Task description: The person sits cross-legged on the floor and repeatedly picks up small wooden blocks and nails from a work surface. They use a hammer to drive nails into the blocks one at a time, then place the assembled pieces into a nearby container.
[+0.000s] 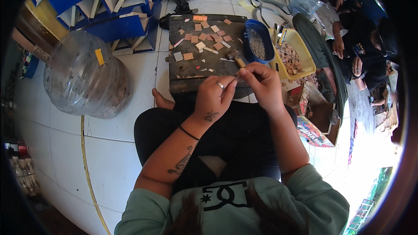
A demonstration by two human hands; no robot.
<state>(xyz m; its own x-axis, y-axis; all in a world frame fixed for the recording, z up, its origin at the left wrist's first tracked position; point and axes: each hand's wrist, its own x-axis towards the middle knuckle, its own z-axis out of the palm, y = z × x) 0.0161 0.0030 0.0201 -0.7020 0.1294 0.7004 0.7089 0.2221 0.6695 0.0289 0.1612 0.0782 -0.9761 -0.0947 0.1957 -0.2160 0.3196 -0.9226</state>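
Observation:
My left hand (215, 93) and my right hand (264, 83) meet above my lap, at the near edge of a dark board (183, 70). Both are pinched closed around something thin and pale, too small to name. Just beyond my right fingers lies a hammer (237, 58), its handle pointing toward them. Small square wooden tiles (204, 37) are scattered across the board with paler strips and chips. A blue oval tray (247, 39) of thin metal pins or nails sits at the board's right edge.
Right of the tray stands a yellow basin (307, 56) full of small wooden pieces, with an open box (324, 122) nearer me. A large clear plastic container (82, 78) and blue racks (96, 6) stand at left. Another person (361, 39) sits at far right.

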